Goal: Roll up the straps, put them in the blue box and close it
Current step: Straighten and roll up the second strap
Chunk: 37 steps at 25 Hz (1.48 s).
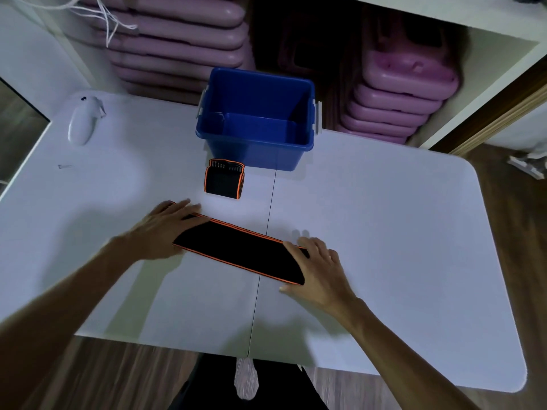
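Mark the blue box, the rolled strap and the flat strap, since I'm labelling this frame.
blue box (pixel 291 142): head view, near rim.
rolled strap (pixel 222 181): head view, black outer face.
flat strap (pixel 241 250): head view, black middle.

My white bench (pixel 384 232) has a thin seam running front to back. Near its far left corner lies a white controller (pixel 81 122). Beyond the far edge I see stacks of pink plastic cases (pixel 183 45), white cords (pixel 103 16) dangling over them. Wood floor (pixel 515 202) shows around.
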Available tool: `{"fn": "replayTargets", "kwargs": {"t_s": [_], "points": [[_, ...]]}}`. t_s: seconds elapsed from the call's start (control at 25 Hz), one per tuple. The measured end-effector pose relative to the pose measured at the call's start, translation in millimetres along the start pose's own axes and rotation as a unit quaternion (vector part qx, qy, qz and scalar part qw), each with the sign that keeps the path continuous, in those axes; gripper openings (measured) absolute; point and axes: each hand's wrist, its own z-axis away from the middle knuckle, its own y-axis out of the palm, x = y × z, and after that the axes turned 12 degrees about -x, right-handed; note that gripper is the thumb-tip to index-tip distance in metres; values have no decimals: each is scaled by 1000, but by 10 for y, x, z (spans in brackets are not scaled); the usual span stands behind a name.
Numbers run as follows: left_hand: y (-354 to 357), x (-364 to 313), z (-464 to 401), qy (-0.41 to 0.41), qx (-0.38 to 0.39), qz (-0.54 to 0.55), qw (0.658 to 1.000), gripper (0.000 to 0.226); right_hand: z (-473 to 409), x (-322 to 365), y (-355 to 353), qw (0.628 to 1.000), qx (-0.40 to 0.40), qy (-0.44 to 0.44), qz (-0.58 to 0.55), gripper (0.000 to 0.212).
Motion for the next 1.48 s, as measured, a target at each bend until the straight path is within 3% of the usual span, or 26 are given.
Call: {"fn": "replayTargets", "kwargs": {"t_s": [0.28,0.56,0.84,1.04,1.2,1.32,1.48], "points": [[-58,211,-75,19,36,-28,999,74,-14,-75,140,999,-6,-44,26,78],[-83,329,-97,13,45,-28,999,74,-21,-71,127,998,-7,-56,31,75],[-87,388,-121,-5,50,-20,999,76,-10,-70,115,997,30,-51,-48,79],[-94,400,-12,-37,-38,-62,997,81,123,254,286,999,-2,-29,-42,78],[-71,-20,159,-79,-161,-23,984,55,111,781,519,996,-44,8,-75,78],[266,-402,523,-53,-147,55,986,43,97,1071,554,996,-35,6,-76,86],[512,-532,755,-134,-128,79,980,48,131,1031,362,994,25,-34,-101,94]]}}
